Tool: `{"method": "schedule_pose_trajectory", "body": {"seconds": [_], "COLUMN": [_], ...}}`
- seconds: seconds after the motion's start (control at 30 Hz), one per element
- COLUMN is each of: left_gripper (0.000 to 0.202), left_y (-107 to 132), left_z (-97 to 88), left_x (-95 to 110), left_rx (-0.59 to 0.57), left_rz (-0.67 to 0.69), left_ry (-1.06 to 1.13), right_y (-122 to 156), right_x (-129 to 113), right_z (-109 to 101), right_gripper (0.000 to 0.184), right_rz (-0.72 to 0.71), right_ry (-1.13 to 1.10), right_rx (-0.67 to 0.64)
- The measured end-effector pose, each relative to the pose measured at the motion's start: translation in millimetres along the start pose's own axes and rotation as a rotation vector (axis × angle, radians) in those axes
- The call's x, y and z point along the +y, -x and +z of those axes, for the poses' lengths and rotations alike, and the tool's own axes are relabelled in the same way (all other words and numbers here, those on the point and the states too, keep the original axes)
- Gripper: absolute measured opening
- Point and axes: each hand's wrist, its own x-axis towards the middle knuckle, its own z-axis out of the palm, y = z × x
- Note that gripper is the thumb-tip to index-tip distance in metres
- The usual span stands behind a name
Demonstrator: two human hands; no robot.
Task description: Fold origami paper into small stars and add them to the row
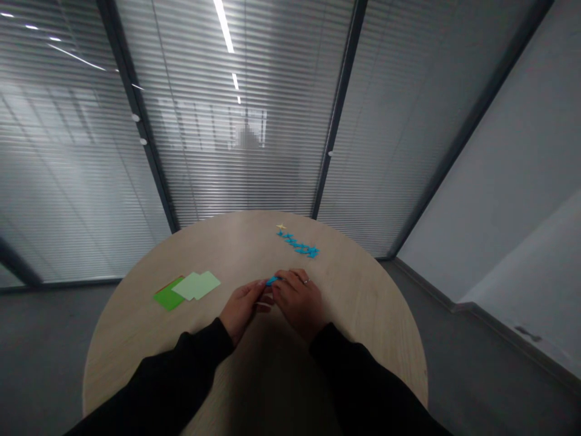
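Note:
Between my two hands is a small piece of folded blue paper point(272, 281), mostly covered by the fingers. My left hand point(245, 306) pinches its left end, fingers closed. From the other side my right hand point(299, 300), with a ring on one finger, closes over the right end. Beyond the hands lies a slanting row of small blue folded paper pieces point(300, 247), pointed in shape, bunched more thickly at the right. A pale yellow star-like piece point(281, 226) sits at the row's far end.
Left of my hands, light green paper sheets point(195, 286) overlap a brighter green sheet point(169, 298) with an orange edge showing. Everything rests on a round wooden table point(363, 315). Glass panels with blinds point(245, 175) stand behind it, and a white wall point(490, 200) is at the right.

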Motion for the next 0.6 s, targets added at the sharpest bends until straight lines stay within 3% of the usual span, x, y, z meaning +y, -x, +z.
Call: {"method": "schedule_pose_trajectory", "body": {"seconds": [0.13,0.6], "left_gripper": [0.042,0.043], "left_y": [-0.2,0.2], "left_z": [-0.6,-2.1], "left_x": [0.4,1.5], "left_rx": [-0.018,-0.004], "left_rz": [0.01,0.017], "left_ry": [-0.003,-0.018], "right_y": [0.6,0.6], "right_x": [1.3,-1.5], "right_z": [0.4,-0.1], "right_gripper": [0.014,0.013], "right_rz": [0.105,0.223], "right_ry": [-0.131,-0.233], "right_rx": [0.082,0.072]}}
